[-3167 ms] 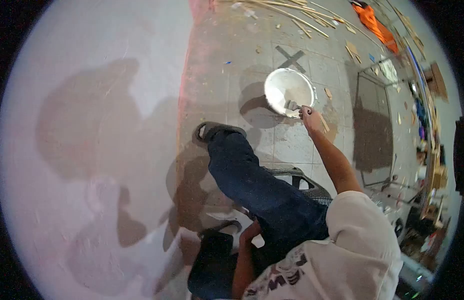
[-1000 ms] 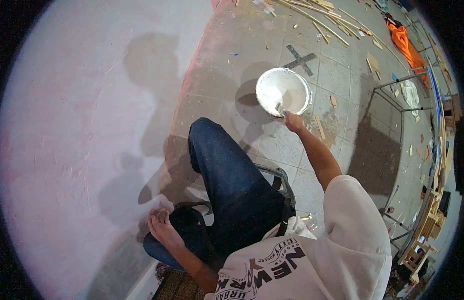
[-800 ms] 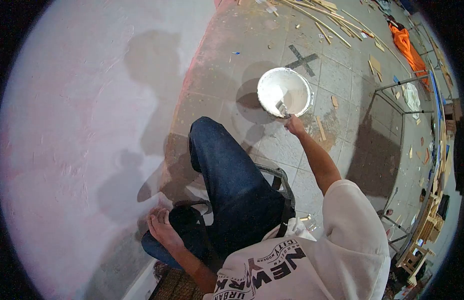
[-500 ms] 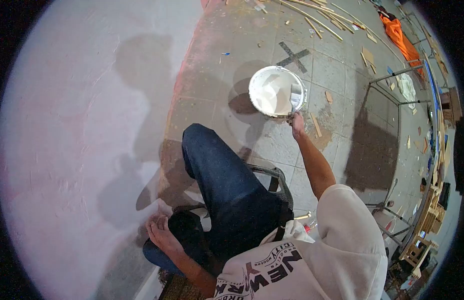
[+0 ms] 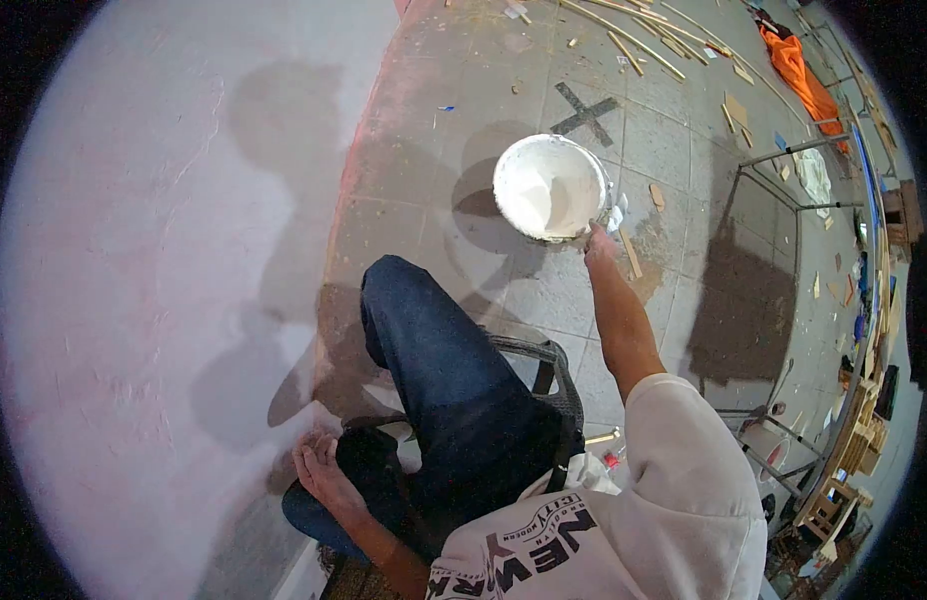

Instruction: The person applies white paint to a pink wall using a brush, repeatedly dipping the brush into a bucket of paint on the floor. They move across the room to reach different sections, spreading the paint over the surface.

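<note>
A white bucket (image 5: 550, 188) with smeared walls stands on the tiled floor, pale wet plaster or paint inside. My right hand (image 5: 601, 243) is beside its near right rim, closed on the handle of a putty knife (image 5: 618, 213). The blade is coated white and sits just outside the rim; the grip is mostly hidden by my fingers. My left hand (image 5: 329, 475) rests by my bent knee and dark shoe, near the wall's foot, palm up with fingers loosely bent and apart. I see nothing in it.
A pale plastered wall (image 5: 134, 250) runs along the left. Wooden strips (image 5: 634, 35) and scraps litter the floor at the back. Metal scaffold frames (image 5: 796, 205) stand to the right, with an orange cloth (image 5: 799, 80) behind. A dark stool (image 5: 559, 375) is under me.
The putty knife has come out of the bucket to the right of its rim, its blade now outside. My left hand stays about where it was.
</note>
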Demonstrator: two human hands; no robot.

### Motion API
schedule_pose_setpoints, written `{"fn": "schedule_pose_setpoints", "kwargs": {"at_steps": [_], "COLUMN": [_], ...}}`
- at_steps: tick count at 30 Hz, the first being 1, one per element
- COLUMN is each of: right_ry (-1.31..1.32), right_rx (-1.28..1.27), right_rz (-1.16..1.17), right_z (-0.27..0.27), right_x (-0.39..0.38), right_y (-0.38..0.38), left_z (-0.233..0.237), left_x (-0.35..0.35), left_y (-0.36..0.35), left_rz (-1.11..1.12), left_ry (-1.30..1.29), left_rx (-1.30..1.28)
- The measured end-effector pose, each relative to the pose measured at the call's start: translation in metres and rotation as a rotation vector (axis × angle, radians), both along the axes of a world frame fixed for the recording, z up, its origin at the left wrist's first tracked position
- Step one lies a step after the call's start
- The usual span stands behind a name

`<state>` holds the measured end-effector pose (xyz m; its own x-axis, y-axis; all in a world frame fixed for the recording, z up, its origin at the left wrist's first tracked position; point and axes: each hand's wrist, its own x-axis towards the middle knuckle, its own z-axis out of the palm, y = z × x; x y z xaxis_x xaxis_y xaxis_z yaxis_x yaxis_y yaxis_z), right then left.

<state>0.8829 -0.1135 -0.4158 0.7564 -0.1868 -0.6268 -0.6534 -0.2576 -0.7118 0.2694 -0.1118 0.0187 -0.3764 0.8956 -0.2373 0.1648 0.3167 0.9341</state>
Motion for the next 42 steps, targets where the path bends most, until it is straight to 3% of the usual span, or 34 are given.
{"fn": "schedule_pose_setpoints", "kwargs": {"at_steps": [1, 4, 7, 10, 12, 16, 22, 28, 29, 30, 33, 37, 38, 40, 42], "right_ry": [-0.033, 0.047, 0.109, 0.297, 0.287, 0.249, 0.235, 0.422, 0.412, 0.419, 0.482, 0.117, -0.135, -0.643, -0.439], "right_rx": [-0.110, 0.030, 0.090, 0.208, 0.337, 0.483, 0.372, 0.320, 0.325, 0.274, 0.190, 0.056, -0.265, -0.883, -0.581], "right_rz": [0.044, 0.069, 0.396, 0.325, 0.197, 0.106, -0.021, 0.081, 0.131, 0.126, 0.065, -0.197, -0.155, -0.046, 0.042], "right_z": [-0.022, 0.041, -0.056, 0.006, 0.032, 0.032, 0.025, 0.059, 0.031, 0.036, 0.041, 0.017, 0.013, 0.011, 0.066], "right_x": [0.004, -0.016, 0.021, -0.006, -0.036, -0.092, -0.166, -0.192, -0.191, -0.192, -0.199, -0.210, -0.210, -0.207, -0.195], "right_y": [0.001, 0.002, -0.021, -0.019, -0.010, -0.017, -0.082, -0.169, -0.193, -0.205, -0.248, -0.281, -0.286, -0.292, -0.279], "left_z": [0.000, -0.002, -0.009, -0.010, -0.007, -0.002, -0.002, -0.030, -0.033, -0.030, -0.023, -0.032, -0.032, -0.018, -0.014], "left_x": [-0.003, -0.004, -0.006, -0.003, -0.002, -0.005, -0.005, -0.014, -0.011, -0.002, 0.012, 0.007, 0.009, 0.013, 0.018], "left_y": [0.000, 0.002, 0.002, 0.004, 0.004, 0.004, 0.000, -0.008, -0.008, -0.006, -0.009, -0.002, -0.001, -0.012, -0.012], "left_rz": [0.004, 0.012, 0.026, 0.005, -0.011, -0.004, -0.049, -0.105, -0.116, -0.126, -0.129, -0.214, -0.238, -0.115, -0.068], "left_ry": [-0.032, -0.023, -0.098, -0.053, -0.035, -0.126, -0.068, -0.225, -0.236, -0.247, -0.142, 0.039, 0.091, -0.099, -0.190], "left_rx": [0.003, -0.024, 0.000, -0.035, -0.043, 0.034, 0.044, 0.105, 0.108, 0.110, 0.000, -0.016, 0.000, 0.014, 0.040]}}
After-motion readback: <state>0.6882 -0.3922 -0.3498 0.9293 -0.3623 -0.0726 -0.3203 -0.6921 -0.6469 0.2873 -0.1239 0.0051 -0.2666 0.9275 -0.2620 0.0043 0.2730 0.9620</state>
